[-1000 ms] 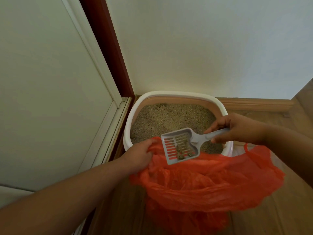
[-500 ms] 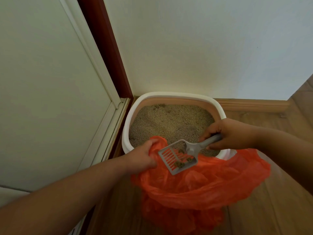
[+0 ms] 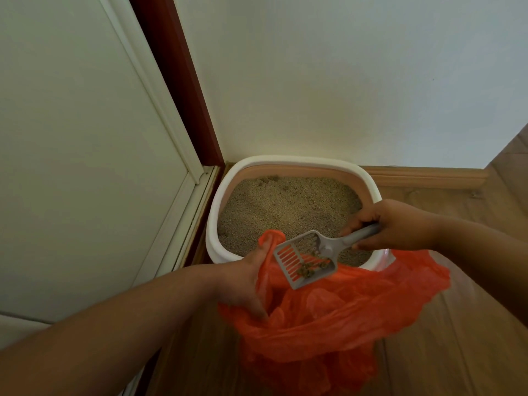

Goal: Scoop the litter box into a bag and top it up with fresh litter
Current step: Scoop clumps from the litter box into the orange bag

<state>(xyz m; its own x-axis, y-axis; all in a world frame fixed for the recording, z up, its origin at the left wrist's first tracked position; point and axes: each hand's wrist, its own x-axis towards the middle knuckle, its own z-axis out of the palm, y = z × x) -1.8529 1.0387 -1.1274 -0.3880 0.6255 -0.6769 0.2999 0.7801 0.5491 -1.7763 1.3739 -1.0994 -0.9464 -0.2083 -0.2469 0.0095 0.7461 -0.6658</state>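
A white-rimmed litter box (image 3: pixel 291 161) full of beige litter (image 3: pixel 285 207) sits in the corner of the room. In front of it hangs an orange plastic bag (image 3: pixel 337 315). My left hand (image 3: pixel 243 278) grips the bag's left rim and holds it up. My right hand (image 3: pixel 391 224) grips the handle of a grey slotted scoop (image 3: pixel 303 260). The scoop is tilted down over the bag's mouth, with several dark clumps lying at its lower edge.
A white door panel (image 3: pixel 85 138) with a dark red frame (image 3: pixel 183 87) stands close on the left. A white wall (image 3: pixel 343 81) with a wooden skirting board (image 3: pixel 423 177) runs behind the box. Wooden floor (image 3: pixel 457 352) extends to the right.
The scoop has tipped from nearly level to slanting down over the bag, and the clumps have slid to its lower edge. My left hand has shifted its grip lower along the bag's rim.
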